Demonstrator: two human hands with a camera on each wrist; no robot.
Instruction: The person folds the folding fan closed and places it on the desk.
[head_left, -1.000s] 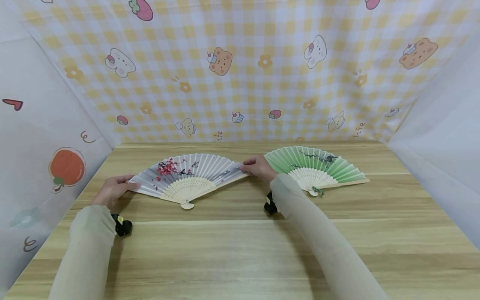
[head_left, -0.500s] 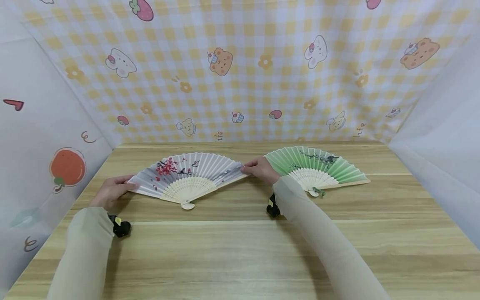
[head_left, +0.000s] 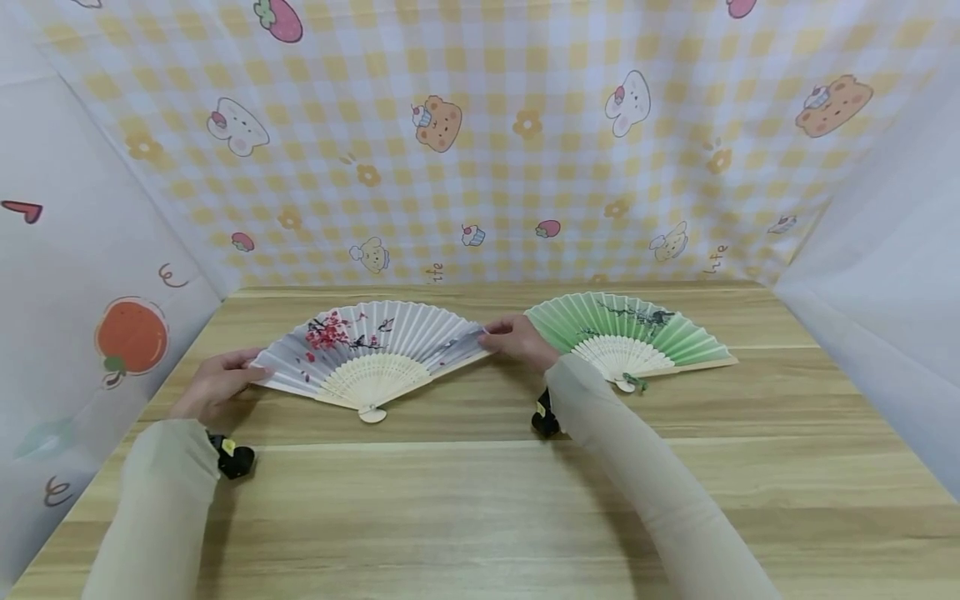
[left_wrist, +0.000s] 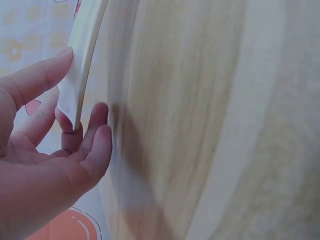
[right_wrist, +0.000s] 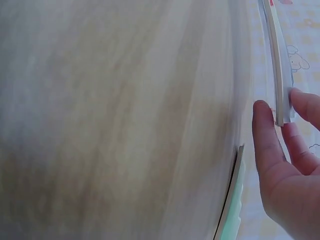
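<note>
A grey-white folding fan (head_left: 390, 333) with red blossoms and a pale ribbed base is spread wide at the left of the table. My left hand (head_left: 221, 382) pinches its left end between thumb and fingers. At the opposite end, my right hand (head_left: 520, 342) pinches the outer rib. In the left wrist view the fan's end (left_wrist: 82, 75) sits between the thumb and the curled fingers. The right wrist view has the other end rib (right_wrist: 278, 75) between thumb and fingers. A green folding fan (head_left: 637, 329) lies spread just right of my right hand, its left edge partly behind that hand.
The wooden table (head_left: 465, 517) meets a yellow checked cloth (head_left: 487, 150) at its back edge. White cloth panels flank both sides, the left one (head_left: 52, 292) printed with an orange fruit. A green tassel (head_left: 636, 383) hangs from the green fan's pivot.
The blossom fan's upper edge has risen slightly and spread a little to the left, my left hand moving left with it. My right hand has barely shifted. The green fan stays where it was.
</note>
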